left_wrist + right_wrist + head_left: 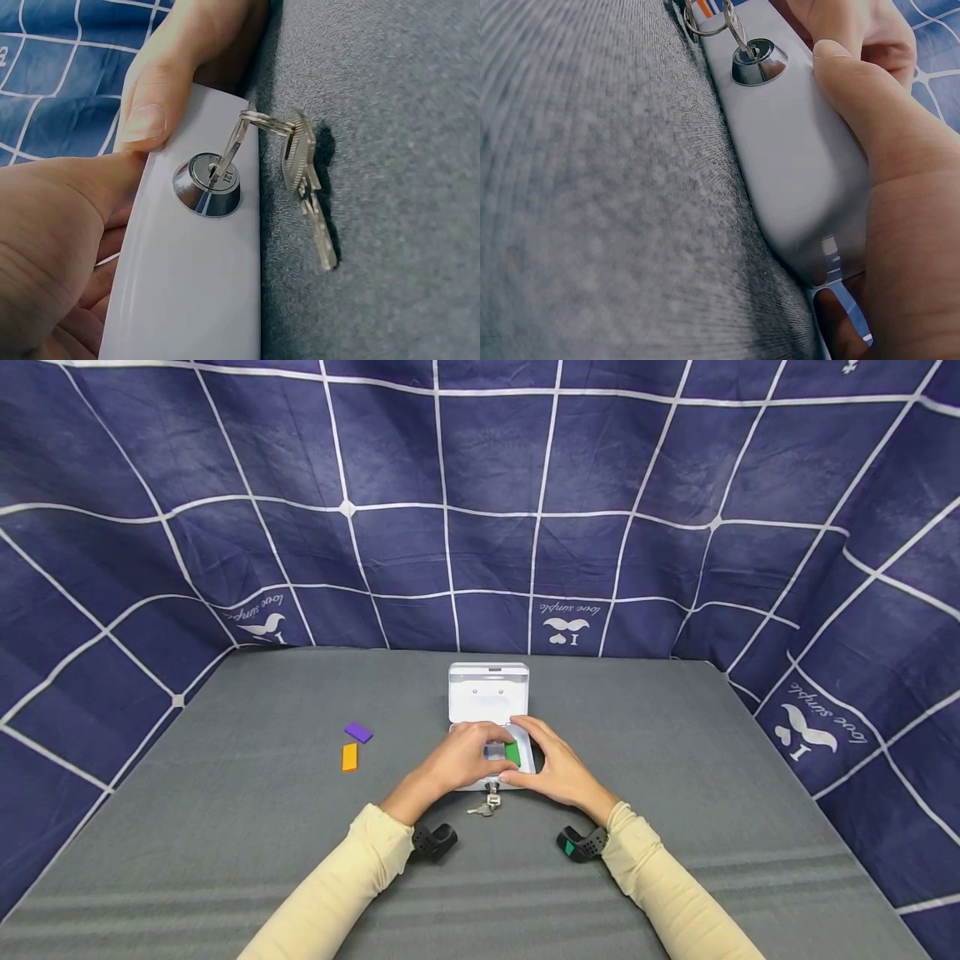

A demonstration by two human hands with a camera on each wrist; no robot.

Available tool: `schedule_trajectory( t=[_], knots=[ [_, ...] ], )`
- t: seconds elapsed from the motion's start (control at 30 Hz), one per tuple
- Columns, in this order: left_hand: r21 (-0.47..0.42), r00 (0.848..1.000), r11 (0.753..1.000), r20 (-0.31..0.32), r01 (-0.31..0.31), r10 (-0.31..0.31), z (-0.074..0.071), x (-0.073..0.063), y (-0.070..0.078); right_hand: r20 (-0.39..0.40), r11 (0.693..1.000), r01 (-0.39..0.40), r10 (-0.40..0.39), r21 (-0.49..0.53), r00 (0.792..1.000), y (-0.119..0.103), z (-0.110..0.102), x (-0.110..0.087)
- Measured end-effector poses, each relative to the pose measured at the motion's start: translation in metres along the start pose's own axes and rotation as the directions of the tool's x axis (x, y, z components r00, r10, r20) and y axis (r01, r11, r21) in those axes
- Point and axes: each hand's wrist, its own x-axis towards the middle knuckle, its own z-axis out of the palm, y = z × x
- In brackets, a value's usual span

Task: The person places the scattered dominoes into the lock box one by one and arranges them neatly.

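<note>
A small white metal cash box (489,703) stands on the grey table with its lid raised. My left hand (468,755) reaches over the box from the left, thumb and forefinger curved round the ends of a green rectangular block (512,754) inside it. The right hand (555,764) grips the box's right side, its thumb (851,86) along the front rim and its fingers toward the back. A key sits in the round front lock (206,184), and more keys (309,187) dangle from its ring onto the cloth. The palms hide part of the inside.
On the table to the left lie a purple block (358,732) and an orange block (349,757). A blue cloth with white grid lines (495,552) hangs behind the table and at its sides. Black bands (435,842) circle both wrists below beige sleeves.
</note>
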Motion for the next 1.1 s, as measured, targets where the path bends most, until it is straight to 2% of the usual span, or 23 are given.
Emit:
schedule_trajectory(
  t=[0.37,0.47,0.67,0.87,0.97,1.1],
  knots=[
    [-0.061,0.996,0.998,0.084,0.036,-0.031,0.011,0.007,0.000,0.025,0.999,-0.023,0.022,0.022,0.999,0.005,0.002,-0.005],
    [-0.059,0.997,0.998,0.077,0.030,-0.026,0.013,0.008,-0.001,0.050,0.997,-0.020,0.016,0.080,0.999,0.008,-0.002,-0.004],
    [-0.034,0.998,0.999,0.051,-0.036,0.038,0.015,0.013,-0.002,0.090,0.972,0.015,-0.037,0.233,0.995,0.017,-0.019,-0.003],
    [-0.003,0.997,1.000,0.074,-0.009,0.009,0.015,0.018,-0.002,0.090,0.958,0.026,-0.054,0.286,0.994,0.024,-0.027,-0.004],
    [0.012,0.996,1.000,0.094,-0.003,0.002,0.016,0.020,-0.003,0.102,0.957,0.005,-0.036,0.289,0.994,0.025,-0.027,-0.003],
    [0.012,0.992,1.000,0.129,0.012,-0.014,0.017,0.022,-0.002,0.124,0.969,-0.033,0.003,0.246,0.992,0.024,-0.027,-0.004]
  ],
)
